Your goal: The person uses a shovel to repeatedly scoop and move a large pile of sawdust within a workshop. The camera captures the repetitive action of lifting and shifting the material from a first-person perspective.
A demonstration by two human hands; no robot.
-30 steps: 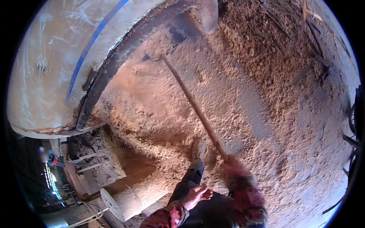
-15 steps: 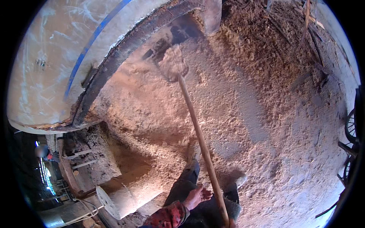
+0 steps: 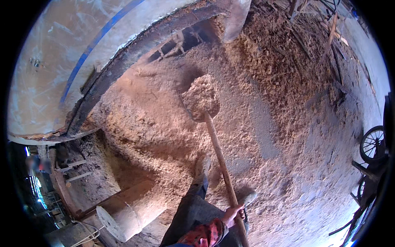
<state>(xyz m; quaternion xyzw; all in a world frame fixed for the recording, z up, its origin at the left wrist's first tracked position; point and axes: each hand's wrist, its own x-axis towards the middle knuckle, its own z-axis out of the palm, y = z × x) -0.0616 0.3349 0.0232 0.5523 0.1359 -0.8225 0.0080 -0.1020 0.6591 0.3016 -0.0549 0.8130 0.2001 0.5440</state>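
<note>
A long wooden-handled shovel point(image 3: 219, 153) slopes down the middle of the view, its blade heaped with pale sawdust point(image 3: 201, 95). My left hand point(image 3: 233, 215), in a red patterned sleeve, is wrapped round the lower part of the handle. The handle runs out past the bottom edge, and my right hand is not visible. Loose sawdust point(image 3: 160, 111) spreads thickly around the blade and over the ground. My shoes stand in it on both sides of the handle.
A big pale curved casing point(image 3: 53, 53) with a blue stripe overhangs the upper left, with a dark gap point(image 3: 181, 43) beneath its rim. A log point(image 3: 131, 212) lies at lower left. Sticks and debris point(image 3: 304, 45) pile up at upper right. A spoked wheel point(image 3: 372, 143) stands far right.
The loaded shovel blade has come back from near the dark gap toward me. My left hand, open beside the handle before, has closed round it.
</note>
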